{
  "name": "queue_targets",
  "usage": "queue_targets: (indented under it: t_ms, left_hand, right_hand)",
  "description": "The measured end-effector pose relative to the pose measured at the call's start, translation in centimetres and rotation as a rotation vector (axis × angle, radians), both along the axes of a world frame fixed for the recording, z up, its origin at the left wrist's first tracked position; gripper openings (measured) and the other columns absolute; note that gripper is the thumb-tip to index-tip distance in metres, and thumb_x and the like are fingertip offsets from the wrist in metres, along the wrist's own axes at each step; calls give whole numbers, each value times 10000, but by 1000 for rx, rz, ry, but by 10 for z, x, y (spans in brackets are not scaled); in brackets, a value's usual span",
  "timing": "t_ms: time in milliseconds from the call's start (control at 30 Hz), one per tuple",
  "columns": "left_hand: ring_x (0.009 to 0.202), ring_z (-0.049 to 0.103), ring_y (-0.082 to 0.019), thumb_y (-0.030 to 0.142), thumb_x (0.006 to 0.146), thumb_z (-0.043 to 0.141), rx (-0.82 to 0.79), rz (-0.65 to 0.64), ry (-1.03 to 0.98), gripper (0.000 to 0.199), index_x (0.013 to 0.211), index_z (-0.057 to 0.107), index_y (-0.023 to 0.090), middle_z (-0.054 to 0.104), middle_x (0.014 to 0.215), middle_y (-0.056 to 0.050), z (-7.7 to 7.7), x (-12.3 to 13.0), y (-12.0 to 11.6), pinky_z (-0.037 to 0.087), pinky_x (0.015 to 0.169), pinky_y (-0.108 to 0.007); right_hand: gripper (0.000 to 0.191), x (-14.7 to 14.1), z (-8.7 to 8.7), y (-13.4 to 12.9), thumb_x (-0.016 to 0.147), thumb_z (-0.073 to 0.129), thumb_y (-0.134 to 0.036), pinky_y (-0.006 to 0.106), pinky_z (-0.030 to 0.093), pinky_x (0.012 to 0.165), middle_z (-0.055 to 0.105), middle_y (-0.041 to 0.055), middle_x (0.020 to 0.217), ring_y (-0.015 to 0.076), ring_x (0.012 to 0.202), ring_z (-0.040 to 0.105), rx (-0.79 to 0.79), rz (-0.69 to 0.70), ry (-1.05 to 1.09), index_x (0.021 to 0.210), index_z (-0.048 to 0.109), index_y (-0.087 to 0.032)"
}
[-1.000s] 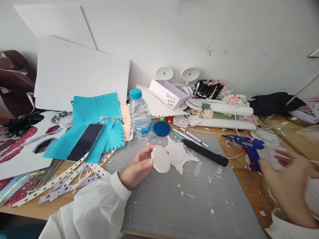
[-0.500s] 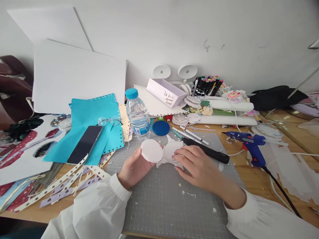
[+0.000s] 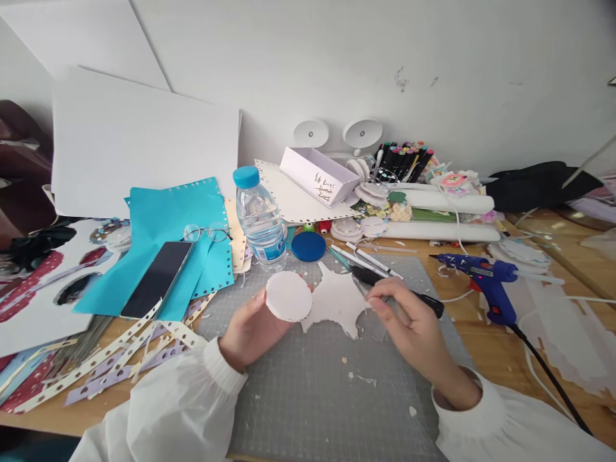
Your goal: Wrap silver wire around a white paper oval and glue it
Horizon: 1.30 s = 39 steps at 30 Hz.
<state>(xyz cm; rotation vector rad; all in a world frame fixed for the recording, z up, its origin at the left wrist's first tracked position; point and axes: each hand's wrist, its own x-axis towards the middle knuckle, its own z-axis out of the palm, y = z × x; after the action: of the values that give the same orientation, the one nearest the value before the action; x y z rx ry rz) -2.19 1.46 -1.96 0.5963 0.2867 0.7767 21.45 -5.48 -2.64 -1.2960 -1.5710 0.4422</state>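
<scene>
White disc [image 3: 289, 296] in left fingers [image 3: 260, 303], right fingers [image 3: 387, 289] nearly together at spiky cutout [image 3: 335, 303]

The disc [image 3: 289, 296] looks matt and papery, its edge rough; the bottle [image 3: 260, 221] is glossy plastic, the table [image 3: 471, 324] wood.

Soft, fairly bright light spreads evenly, its source out of view. The wall [image 3: 298, 64] greys toward a dark upper-right corner. Shadows on the mat [image 3: 308, 398] are faint; small highlights glint on the bottle [image 3: 261, 218]. Wide-angle stretching pulls the outer edges, and writing on the box [image 3: 317, 176] blurs.
</scene>
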Motion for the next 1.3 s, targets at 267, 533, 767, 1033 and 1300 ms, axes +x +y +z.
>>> queue_targets:
  t_ms: [267,533,767,1033,1300]
  left_hand:
    - [1090,588,-249,418,759,698,-2,-6,27,461,1140,670,159,674,1133,-77,3,2,0,465,914,-315]
    - [1065,605,-287,391,780,670,79,-89,71,480,1180,630,129,671,1118,-129,0,0,1,457,892,-351]
    - [1088,601,-331,380,774,673,43,-178,54,514,1212,592,125,638,1160,-156,-3,0,0,455,915,-410]
    - [1205,542,-380,445,764,672,-157,-194,-107,556,1200,597,108,660,1163,-144,1,-3,1,385,1050,-472]
    - [1031,630,-226,439,655,756,-239,-117,-157,591,1132,632,114,680,1073,-124,1,-2,-2,457,998,-326]
  right_hand:
    - [180,1,7,-3,918,525,-382,336,374,909,390,-6,687,192,921,500,-124,231,865,798,563,-253]
    - [164,0,11,-8,899,546,-434,380,338,937,302,-29,522,207,875,479,-292,301,895,859,611,-288]
    - [177,-1,7,-9,883,577,-438,354,379,890,446,-7,630,195,886,498,-247,269,696,804,631,-289]
    - [168,1,13,-15,939,487,-326,495,232,1083,556,-1,605,248,1070,541,-59,457,167,820,593,-274]
    - [304,-2,20,-20,815,475,-55,551,218,1090,696,26,972,271,1153,523,105,435,-118,968,618,-275]
